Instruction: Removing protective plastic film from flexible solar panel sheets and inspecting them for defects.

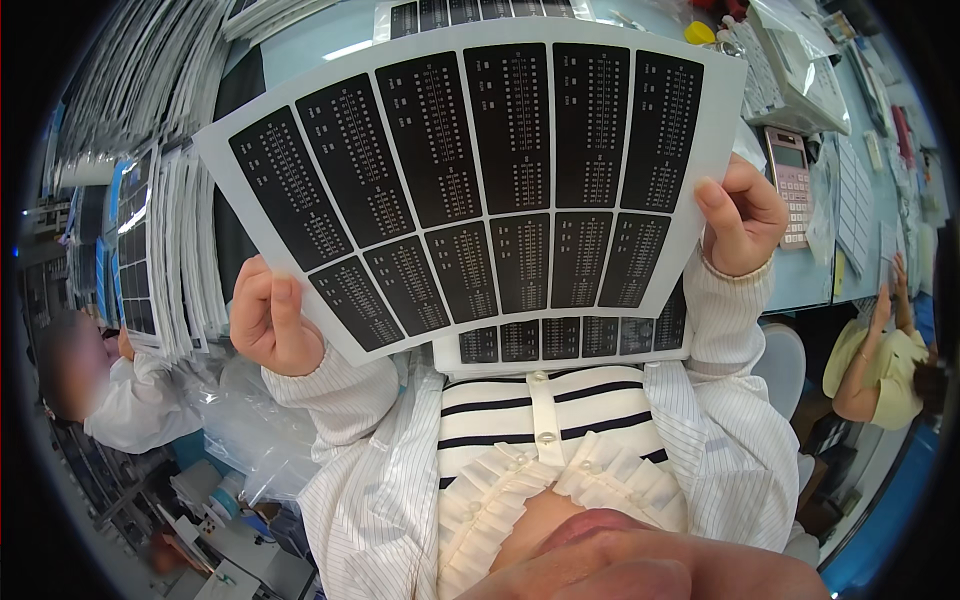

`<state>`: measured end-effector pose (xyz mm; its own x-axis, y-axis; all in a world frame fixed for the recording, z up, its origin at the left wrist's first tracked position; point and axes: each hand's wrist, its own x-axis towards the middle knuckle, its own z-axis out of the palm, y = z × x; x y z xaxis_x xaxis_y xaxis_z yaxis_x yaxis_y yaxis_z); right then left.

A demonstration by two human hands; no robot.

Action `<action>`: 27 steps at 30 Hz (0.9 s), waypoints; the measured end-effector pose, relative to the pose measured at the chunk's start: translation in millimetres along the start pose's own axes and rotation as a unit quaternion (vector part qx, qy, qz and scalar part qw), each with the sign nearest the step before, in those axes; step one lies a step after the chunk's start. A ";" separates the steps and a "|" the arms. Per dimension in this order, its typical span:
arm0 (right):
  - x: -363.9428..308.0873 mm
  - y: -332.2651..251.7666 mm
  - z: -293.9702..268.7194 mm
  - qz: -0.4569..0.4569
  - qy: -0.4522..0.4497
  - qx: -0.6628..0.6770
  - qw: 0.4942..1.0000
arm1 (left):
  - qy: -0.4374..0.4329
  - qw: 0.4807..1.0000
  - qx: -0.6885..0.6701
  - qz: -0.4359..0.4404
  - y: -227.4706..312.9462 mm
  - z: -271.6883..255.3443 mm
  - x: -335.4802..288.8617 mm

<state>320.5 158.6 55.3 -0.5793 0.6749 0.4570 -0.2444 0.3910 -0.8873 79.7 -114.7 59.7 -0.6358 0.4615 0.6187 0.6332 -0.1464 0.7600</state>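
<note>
A large white sheet with rows of black printed panels [512,130] is stretched between my hands, raised and tilted in front of my chest. My left hand [275,318] pinches its left edge near the lower corner, thumb on the printed face. On the opposite side my right hand [742,218] grips the right edge, also thumb on top. Below the raised sheet, close to my body, lies a stack of similar printed sheets [580,342], mostly covered by it. More black-panelled sheets [465,12] show beyond the far edge.
Tall piles of sheets [140,75] and another stack [185,250] stand at the left. A pink calculator [790,185] lies on the blue table [785,285] at the right, near a white plastic-covered bundle [800,75]. One person [140,410] works at left, another [875,365] at right.
</note>
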 end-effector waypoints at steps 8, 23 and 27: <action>-0.8 1.0 0.3 0.009 0.014 0.015 1.000 | 0.004 1.000 -0.008 -0.003 0.0 0.9 -0.6; 0.3 4.8 1.4 0.014 0.008 0.037 0.999 | -0.016 1.000 -0.006 -0.005 0.8 -3.1 -0.3; -0.6 4.6 -0.3 0.013 0.010 0.025 1.000 | -0.015 1.000 -0.011 -0.007 0.4 -4.1 -2.2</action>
<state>320.0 160.2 50.9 -0.5713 0.6964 0.4343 -0.2688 0.3413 -0.9007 79.6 -119.3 59.5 -0.6308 0.4896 0.6020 0.6146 -0.1583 0.7728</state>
